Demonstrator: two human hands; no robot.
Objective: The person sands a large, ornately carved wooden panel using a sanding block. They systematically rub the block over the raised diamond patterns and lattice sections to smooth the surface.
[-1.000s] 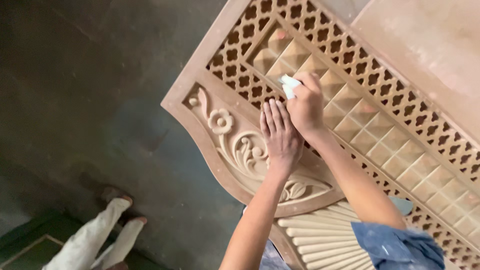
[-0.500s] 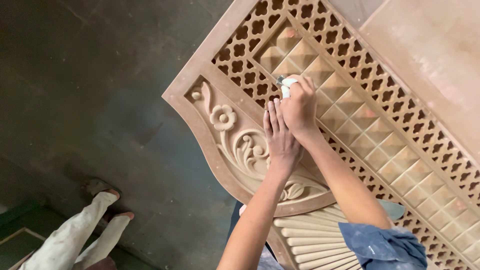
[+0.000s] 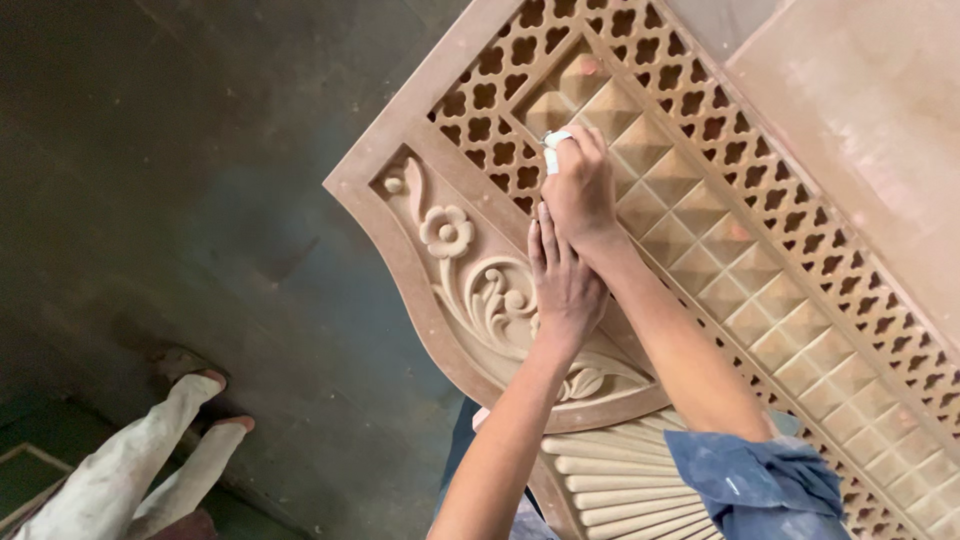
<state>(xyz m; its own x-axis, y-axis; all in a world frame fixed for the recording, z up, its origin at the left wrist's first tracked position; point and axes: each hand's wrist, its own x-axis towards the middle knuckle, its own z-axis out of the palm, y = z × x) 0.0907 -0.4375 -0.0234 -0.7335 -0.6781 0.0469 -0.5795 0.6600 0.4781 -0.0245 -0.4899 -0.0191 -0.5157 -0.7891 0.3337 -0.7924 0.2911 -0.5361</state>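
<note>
A large carved wooden panel (image 3: 420,190) fills the right of the head view, with lattice cut-outs, raised diamond blocks, a flower scroll and fluted ribs. My right hand (image 3: 585,190) is closed around a small white piece, apparently folded sandpaper (image 3: 553,150), pressed against the diamond blocks near the lattice border. My left hand (image 3: 562,280) lies flat, fingers together, on the panel beside the scroll carving, just below my right wrist. A rolled blue sleeve (image 3: 760,480) covers my right upper arm.
A dark concrete floor (image 3: 180,180) spreads to the left. Another person's legs in pale dusty trousers (image 3: 130,470) with sandalled feet stand at the lower left. A plain flat board (image 3: 860,130) lies beyond the panel at the upper right.
My right hand with the white piece has slid slightly along the diamond blocks. The left hand stays flat on the carving. The other person's legs have shifted a little.
</note>
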